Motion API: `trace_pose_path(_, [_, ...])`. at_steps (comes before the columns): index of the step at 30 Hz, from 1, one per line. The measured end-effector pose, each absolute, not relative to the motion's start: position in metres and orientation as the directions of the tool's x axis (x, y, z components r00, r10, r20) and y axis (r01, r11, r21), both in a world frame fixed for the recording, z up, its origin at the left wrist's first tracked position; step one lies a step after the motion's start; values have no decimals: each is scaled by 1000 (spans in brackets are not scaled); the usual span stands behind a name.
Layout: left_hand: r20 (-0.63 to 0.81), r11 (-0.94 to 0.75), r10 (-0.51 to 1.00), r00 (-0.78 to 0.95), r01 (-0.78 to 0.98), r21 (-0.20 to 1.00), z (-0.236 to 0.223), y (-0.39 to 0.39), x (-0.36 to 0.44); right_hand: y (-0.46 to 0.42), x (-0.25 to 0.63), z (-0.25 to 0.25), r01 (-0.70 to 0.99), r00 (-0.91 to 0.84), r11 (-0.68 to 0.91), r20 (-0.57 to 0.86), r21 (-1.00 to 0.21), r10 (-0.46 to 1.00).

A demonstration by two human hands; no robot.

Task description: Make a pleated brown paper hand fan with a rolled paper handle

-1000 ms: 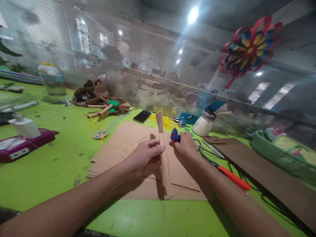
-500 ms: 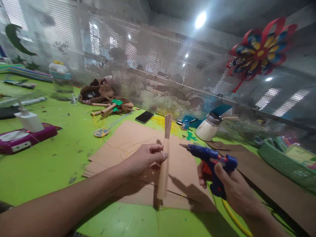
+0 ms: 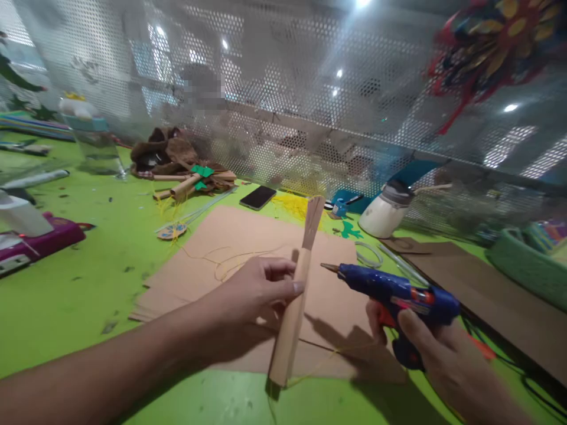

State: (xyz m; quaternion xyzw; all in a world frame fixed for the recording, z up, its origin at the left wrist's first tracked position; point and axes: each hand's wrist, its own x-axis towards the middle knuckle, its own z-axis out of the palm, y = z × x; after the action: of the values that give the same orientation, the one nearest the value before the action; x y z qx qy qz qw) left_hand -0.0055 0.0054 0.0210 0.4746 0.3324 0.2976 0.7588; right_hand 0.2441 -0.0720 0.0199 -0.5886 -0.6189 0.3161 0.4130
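My left hand is closed around a rolled brown paper stick with a fringed top, held nearly upright and tilted right over a stack of brown cardboard sheets. My right hand grips a blue hot glue gun. Its nozzle points left, a short gap from the stick's upper part. Thin yellow threads lie on the cardboard near my left hand.
On the green table stand a white glue jar, a black phone, a pile of brown paper rolls, a magenta device and a green basket. A perforated metal screen runs along the back, with a paper flower on it.
My right hand picked the glue gun up from the table and brought it toward me, nozzle aimed at the stick. My left hand lifted and tilted the stick. The camera moved closer.
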Motion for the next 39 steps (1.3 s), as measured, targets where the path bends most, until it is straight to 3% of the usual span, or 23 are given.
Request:
trace_pose_path(4, [-209,350,831,516,-191,917,21,9,-5,-78,250,20,525,-71,98,72,-845,995])
trace_pose_path(8, [-171,247,847,504,-88,965,19,19,-6,-86,237,24,552,17,71,96,-831,995])
trace_pose_path(16, [-128,169,873,471,-47,984,22,20,-5,-95,232,19,546,75,25,79,-837,994])
trace_pose_path(39, [-177,245,830,529,-61,968,21,15,-7,-84,231,14,477,83,42,93,-878,992])
